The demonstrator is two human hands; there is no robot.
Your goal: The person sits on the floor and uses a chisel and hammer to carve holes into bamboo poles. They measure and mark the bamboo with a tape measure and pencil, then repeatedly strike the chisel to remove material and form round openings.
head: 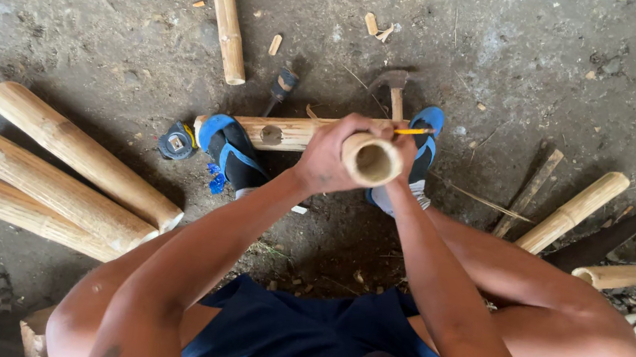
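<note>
Left hand (329, 155) wrapped firmly around a short bamboo tube (371, 159), fingers closed about its wall, hollow open end turned up toward the camera. Right hand (406, 143) closed on a yellow pencil (413, 131), pressed against the far side of the same tube, pencil tip pointing away to the right. Tube thus gripped between both hands, held up above the ground in front of the knees.

Directly beneath and behind the tube, lying crosswise on the ground: a bamboo pole with a round hole (279, 132) bored in its side, pinned under two feet in blue sandals, the left foot (234, 152) to the left of the tube, the right foot (421, 156) just to its right.

Beyond the tube, a hammer (394, 86) with wooden handle, head away from the person. Left of the hammer, a chisel (280, 89) with dark handle. Further left of the tube, a tape measure (175, 142) near the left foot. Far left of the tube, three thick bamboo lengths (60, 184) side by side. Above the tube, one slim bamboo pole (225, 10) running away. Right of the tube, more bamboo pieces (573, 211) and scrap strips. Wood chips scattered on the dusty concrete floor (91, 22).
</note>
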